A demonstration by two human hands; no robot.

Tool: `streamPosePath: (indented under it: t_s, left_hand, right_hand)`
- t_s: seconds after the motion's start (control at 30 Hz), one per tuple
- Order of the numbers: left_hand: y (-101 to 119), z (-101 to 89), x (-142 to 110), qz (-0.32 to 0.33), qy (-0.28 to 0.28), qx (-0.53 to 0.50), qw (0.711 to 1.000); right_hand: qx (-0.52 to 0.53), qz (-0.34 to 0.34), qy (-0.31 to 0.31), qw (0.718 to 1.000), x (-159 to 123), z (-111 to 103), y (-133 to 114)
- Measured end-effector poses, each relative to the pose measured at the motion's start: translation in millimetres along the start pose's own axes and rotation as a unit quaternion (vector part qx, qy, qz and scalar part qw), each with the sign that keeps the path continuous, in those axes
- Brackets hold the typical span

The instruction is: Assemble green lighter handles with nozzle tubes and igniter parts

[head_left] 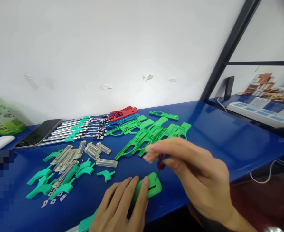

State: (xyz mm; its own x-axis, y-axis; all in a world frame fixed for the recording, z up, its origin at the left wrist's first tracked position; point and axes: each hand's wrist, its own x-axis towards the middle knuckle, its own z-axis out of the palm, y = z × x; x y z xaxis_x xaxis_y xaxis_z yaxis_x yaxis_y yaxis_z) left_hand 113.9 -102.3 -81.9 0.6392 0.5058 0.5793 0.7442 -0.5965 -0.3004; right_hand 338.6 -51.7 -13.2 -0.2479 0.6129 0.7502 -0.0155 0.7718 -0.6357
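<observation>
My right hand [200, 174] pinches a small screwdriver [160, 165] with a dark and red handle. The thin shaft points down, and its tip meets a hole near the rounded end of a green plastic toy gun [154, 186]. My left hand [122, 204] lies over that toy gun with its fingers wrapped across it, pressing it to the blue table. A teal end [86, 223] shows past the left hand, and the middle is hidden under the fingers.
Green gun halves [146, 137], red ones [124, 113] and a blue one [122, 121] lie behind. Left are clear plastic cases [107, 163], teal triggers [63, 190], metal rods with wires [69, 129], a phone [39, 132] and a green pouch [4, 117].
</observation>
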Motion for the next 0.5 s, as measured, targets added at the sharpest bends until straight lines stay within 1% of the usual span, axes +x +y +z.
streamPosePath:
  t_s: [0.07,0.13,0.17,0.23,0.3,0.37,0.43,0.5]
  left_hand:
    - [1.0,-0.1,0.9,0.002,0.003,0.000,1.000]
    - [1.6,-0.7,0.7,-0.001,0.004,-0.001,1.000]
    - [1.7,-0.9,0.1,-0.002,0.002,0.000,1.000]
    - [1.8,-1.0,-2.1,0.000,-0.003,0.008,1.000]
    - [2.0,-0.4,-4.1,0.006,-0.009,0.015,1.000]
    - [2.3,0.4,-5.0,0.010,-0.012,0.018,1.000]
    - [2.4,0.8,-4.8,0.009,-0.008,0.017,1.000]
    - [2.2,0.5,-4.3,0.011,-0.003,0.016,1.000]
  right_hand:
    - [-0.008,-0.006,0.022,1.000,0.4,0.6,0.6]
    - [-0.040,-0.017,0.049,0.998,0.3,0.3,2.2]
    - [-0.055,-0.021,0.053,0.997,0.1,-0.4,3.0]
    - [-0.059,-0.016,0.035,0.997,-0.6,-2.3,3.9]
    - [-0.028,0.000,-0.007,1.000,-0.9,-4.0,4.2]
    - [0.013,0.008,-0.028,1.000,-0.3,-4.5,4.8]
    - [0.023,-0.002,-0.012,1.000,0.7,-4.0,6.2]
    - [-0.004,-0.013,0.024,1.000,1.1,-3.8,8.1]
